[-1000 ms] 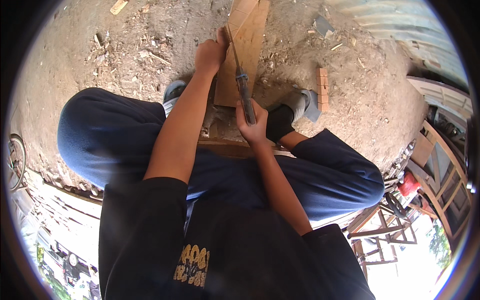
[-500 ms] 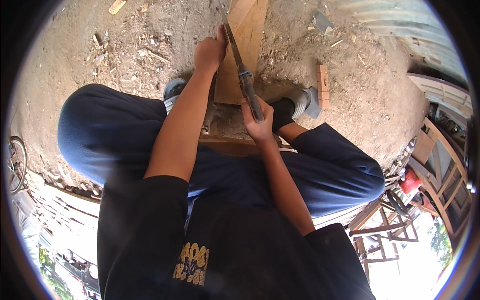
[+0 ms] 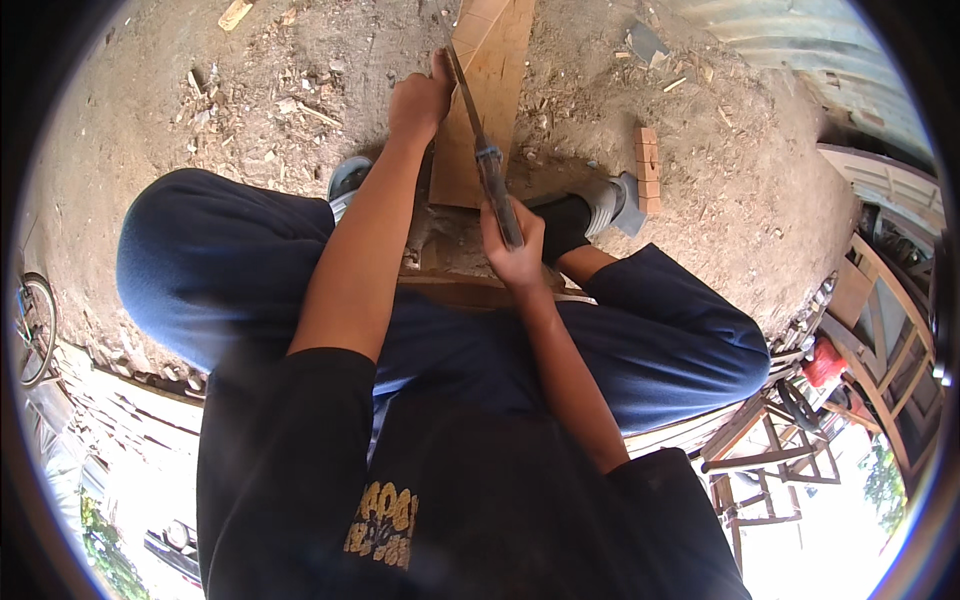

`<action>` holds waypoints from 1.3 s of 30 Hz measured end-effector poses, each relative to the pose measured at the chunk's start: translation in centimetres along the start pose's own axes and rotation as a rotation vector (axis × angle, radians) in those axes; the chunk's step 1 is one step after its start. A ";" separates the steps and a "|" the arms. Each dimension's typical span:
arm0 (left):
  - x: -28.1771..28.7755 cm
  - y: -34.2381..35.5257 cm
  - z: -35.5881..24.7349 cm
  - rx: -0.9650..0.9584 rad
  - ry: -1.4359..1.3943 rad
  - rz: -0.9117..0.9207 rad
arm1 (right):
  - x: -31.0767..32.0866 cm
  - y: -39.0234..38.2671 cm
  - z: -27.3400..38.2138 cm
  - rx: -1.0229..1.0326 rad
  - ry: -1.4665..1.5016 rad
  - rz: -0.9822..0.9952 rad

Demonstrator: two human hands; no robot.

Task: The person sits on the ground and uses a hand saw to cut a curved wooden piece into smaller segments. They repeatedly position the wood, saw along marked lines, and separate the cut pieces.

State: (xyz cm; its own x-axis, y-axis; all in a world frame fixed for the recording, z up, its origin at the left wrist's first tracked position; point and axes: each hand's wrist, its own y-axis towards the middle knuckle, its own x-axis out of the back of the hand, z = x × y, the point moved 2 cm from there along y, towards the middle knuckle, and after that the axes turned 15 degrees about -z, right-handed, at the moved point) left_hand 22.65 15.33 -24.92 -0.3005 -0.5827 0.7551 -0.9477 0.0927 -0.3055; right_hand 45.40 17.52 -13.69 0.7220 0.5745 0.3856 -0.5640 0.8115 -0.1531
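My right hand [image 3: 514, 243] is closed round the dark handle of a saw [image 3: 494, 190], with a blue band where handle meets blade. Its narrow blade slants up and left over a wooden board [image 3: 462, 165], which runs away from me between my feet. At the board's left edge, my left hand [image 3: 420, 102] is closed, its upper fingers close to the blade. Those fingers seem to grip the board, though their tips are partly hidden. Pale lines cross the board's far part, beside the blade.
Notched wooden blocks [image 3: 648, 170] lie right of my right foot. Wood chips and offcuts [image 3: 300, 110] litter the dirt floor. Corrugated sheeting [image 3: 810, 50] and wooden frames [image 3: 885, 330] stand at the right. A bicycle wheel [image 3: 38, 330] shows at the far left.
My right hand and the saw have shifted slightly toward me and a little left. My left hand and the board stay about where they were.
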 end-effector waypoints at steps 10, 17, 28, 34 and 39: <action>-1.2 1.0 0.4 -0.016 -0.002 0.055 | -0.9 0.8 -1.3 0.079 0.063 -0.063; -2.1 1.3 2.0 -0.138 0.009 0.015 | -2.7 3.6 1.9 0.022 0.063 -0.002; -0.8 0.6 0.5 -0.054 0.015 0.019 | -1.9 2.3 1.1 0.019 0.050 -0.008; -2.0 2.3 2.6 -0.133 -0.012 0.000 | -0.2 -2.1 -1.5 0.087 0.008 -0.013; -1.6 1.3 1.5 -0.121 0.019 0.024 | -2.7 2.8 1.6 -0.027 0.085 0.014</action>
State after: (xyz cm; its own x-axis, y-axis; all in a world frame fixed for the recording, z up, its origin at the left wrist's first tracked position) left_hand 22.05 15.17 -27.44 -0.3237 -0.5642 0.7595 -0.9461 0.2039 -0.2517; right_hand 41.21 18.10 -13.69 0.7464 0.5917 0.3048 -0.5640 0.8054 -0.1823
